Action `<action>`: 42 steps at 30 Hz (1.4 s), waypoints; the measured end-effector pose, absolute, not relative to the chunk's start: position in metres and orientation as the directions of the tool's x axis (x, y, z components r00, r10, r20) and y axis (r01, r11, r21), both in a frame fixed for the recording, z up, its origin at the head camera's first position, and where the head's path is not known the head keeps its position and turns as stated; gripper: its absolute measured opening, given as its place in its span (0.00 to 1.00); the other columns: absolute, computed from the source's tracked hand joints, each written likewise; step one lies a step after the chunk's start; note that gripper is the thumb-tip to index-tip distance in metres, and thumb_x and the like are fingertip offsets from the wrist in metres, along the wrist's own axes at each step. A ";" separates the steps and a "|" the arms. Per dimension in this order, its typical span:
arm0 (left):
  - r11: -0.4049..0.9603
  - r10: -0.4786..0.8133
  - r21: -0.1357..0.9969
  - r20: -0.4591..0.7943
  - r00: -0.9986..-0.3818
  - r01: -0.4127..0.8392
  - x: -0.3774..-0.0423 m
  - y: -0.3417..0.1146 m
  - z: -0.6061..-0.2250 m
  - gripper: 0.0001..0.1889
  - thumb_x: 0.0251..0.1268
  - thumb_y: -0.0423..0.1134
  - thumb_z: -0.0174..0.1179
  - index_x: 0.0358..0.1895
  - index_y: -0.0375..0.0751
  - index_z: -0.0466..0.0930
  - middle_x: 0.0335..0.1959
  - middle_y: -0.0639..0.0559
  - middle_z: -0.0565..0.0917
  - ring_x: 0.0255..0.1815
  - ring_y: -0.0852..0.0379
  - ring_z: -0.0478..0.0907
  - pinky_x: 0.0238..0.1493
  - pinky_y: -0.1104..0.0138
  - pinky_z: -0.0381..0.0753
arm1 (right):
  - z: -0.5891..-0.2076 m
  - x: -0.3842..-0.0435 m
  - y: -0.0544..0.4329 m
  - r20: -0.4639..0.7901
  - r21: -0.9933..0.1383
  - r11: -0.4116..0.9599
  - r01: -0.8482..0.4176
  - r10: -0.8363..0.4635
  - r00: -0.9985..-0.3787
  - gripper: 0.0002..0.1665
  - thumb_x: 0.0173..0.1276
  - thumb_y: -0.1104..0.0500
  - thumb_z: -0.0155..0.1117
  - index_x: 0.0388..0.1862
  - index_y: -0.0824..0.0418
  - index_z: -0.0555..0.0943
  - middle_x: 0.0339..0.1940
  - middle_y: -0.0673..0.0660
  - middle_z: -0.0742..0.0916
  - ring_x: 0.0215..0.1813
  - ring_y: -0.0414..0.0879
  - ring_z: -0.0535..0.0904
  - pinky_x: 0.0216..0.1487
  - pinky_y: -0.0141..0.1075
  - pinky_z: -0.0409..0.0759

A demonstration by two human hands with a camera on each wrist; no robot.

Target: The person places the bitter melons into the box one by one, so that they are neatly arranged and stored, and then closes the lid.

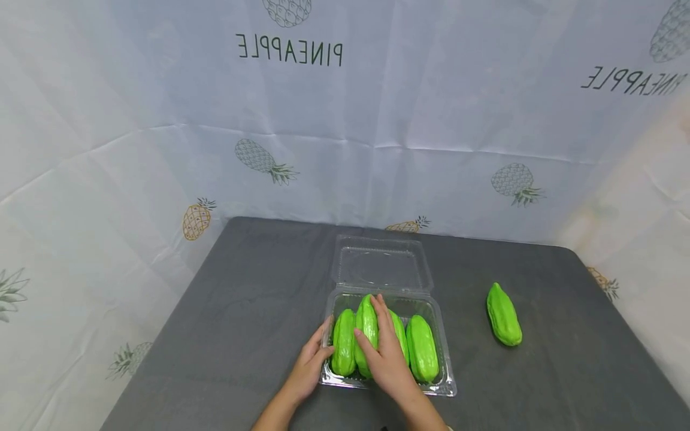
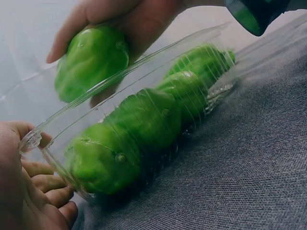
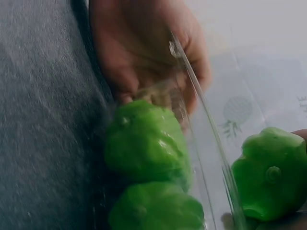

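Observation:
A clear plastic clamshell container (image 1: 447,365) lies open on the table with several green ridged gourds in its base, such as the leftmost gourd (image 1: 343,347) and the rightmost gourd (image 1: 423,348). My left hand (image 1: 311,361) grips the container's left side, thumb at the rim and fingers against the outer wall. Above the others, my right hand (image 1: 389,359) holds another green gourd (image 2: 91,62), thumb and fingers around it. In the left wrist view this gourd is raised over the container's rim. My right hand partly hides the middle gourds in the head view.
The hinged lid (image 1: 383,263) lies flipped back, away from me. One more green gourd (image 1: 504,315) rests on the grey table (image 1: 253,299) to the right. A pineapple-print curtain (image 1: 345,108) hangs behind the table and along its sides.

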State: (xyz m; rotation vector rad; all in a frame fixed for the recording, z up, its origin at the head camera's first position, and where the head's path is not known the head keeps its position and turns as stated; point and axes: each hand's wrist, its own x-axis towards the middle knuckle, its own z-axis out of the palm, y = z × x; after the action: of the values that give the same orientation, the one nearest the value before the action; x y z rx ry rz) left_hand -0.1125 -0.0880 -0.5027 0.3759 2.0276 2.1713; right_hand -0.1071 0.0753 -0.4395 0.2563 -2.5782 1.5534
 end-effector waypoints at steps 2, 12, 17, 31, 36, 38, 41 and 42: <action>-0.074 0.281 0.995 0.079 -0.956 0.060 -0.113 -0.088 -0.502 0.31 0.65 0.26 0.42 0.71 0.28 0.48 0.73 0.33 0.51 0.72 0.40 0.48 0.60 0.83 0.58 | -0.440 -0.107 0.073 0.162 -0.870 0.454 -0.191 -0.102 -0.982 0.38 0.69 0.53 0.54 0.73 0.63 0.53 0.75 0.67 0.54 0.74 0.65 0.49 0.65 0.66 0.54; -0.057 0.305 0.997 0.075 -0.950 0.060 -0.114 -0.089 -0.504 0.31 0.66 0.27 0.41 0.72 0.28 0.45 0.74 0.34 0.49 0.73 0.39 0.44 0.59 0.85 0.56 | -0.444 -0.107 0.067 0.132 -0.874 0.445 -0.194 -0.168 -0.977 0.37 0.70 0.54 0.52 0.73 0.65 0.53 0.74 0.69 0.53 0.73 0.66 0.48 0.64 0.67 0.54; -0.056 0.315 0.997 0.073 -0.946 0.058 -0.114 -0.089 -0.505 0.31 0.66 0.28 0.41 0.72 0.28 0.44 0.74 0.34 0.48 0.72 0.39 0.44 0.60 0.85 0.57 | -0.447 -0.108 0.064 0.125 -0.875 0.443 -0.195 -0.183 -0.975 0.37 0.71 0.54 0.52 0.73 0.65 0.52 0.74 0.69 0.53 0.73 0.68 0.48 0.63 0.68 0.55; -0.081 0.331 0.996 0.061 -0.942 0.037 -0.114 -0.091 -0.506 0.31 0.67 0.28 0.40 0.72 0.28 0.43 0.74 0.34 0.47 0.72 0.39 0.46 0.59 0.84 0.60 | -0.454 -0.112 0.060 0.120 -0.854 0.487 -0.182 -0.156 -0.980 0.37 0.71 0.51 0.50 0.71 0.68 0.54 0.73 0.71 0.55 0.73 0.68 0.48 0.66 0.68 0.35; -0.064 0.319 0.996 0.078 -0.944 0.061 -0.115 -0.091 -0.506 0.31 0.66 0.28 0.41 0.72 0.27 0.44 0.74 0.33 0.48 0.73 0.38 0.45 0.60 0.84 0.58 | -0.454 -0.114 0.063 0.101 -0.847 0.507 -0.158 -0.137 -0.985 0.37 0.72 0.50 0.47 0.72 0.69 0.53 0.73 0.70 0.56 0.74 0.66 0.48 0.68 0.66 0.38; -0.062 0.315 0.996 0.076 -0.946 0.059 -0.115 -0.091 -0.505 0.31 0.66 0.28 0.41 0.72 0.28 0.44 0.74 0.33 0.48 0.73 0.38 0.45 0.60 0.85 0.57 | -0.453 -0.114 0.064 0.095 -0.845 0.512 -0.153 -0.138 -0.986 0.37 0.72 0.49 0.47 0.72 0.69 0.53 0.73 0.70 0.57 0.74 0.66 0.48 0.68 0.66 0.40; -0.065 0.314 0.997 0.068 -0.947 0.050 -0.115 -0.090 -0.505 0.31 0.66 0.29 0.42 0.72 0.29 0.44 0.74 0.34 0.48 0.73 0.39 0.46 0.59 0.84 0.58 | -0.454 -0.113 0.066 0.083 -0.837 0.527 -0.146 -0.141 -0.987 0.38 0.72 0.48 0.46 0.72 0.69 0.52 0.73 0.70 0.56 0.74 0.66 0.47 0.68 0.65 0.43; -0.062 0.315 0.996 0.073 -0.946 0.056 -0.115 -0.090 -0.505 0.31 0.67 0.29 0.41 0.72 0.29 0.44 0.74 0.34 0.48 0.72 0.39 0.46 0.60 0.84 0.58 | -0.454 -0.113 0.067 0.078 -0.835 0.532 -0.140 -0.138 -0.987 0.38 0.72 0.48 0.46 0.72 0.69 0.52 0.74 0.70 0.56 0.74 0.66 0.48 0.68 0.65 0.45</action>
State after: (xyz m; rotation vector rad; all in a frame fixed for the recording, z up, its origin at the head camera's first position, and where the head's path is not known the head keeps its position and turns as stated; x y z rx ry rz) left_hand -0.1146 -0.0902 -0.5052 0.4067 2.0173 2.1278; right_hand -0.1130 0.0665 -0.4540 0.2497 -2.7476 1.4984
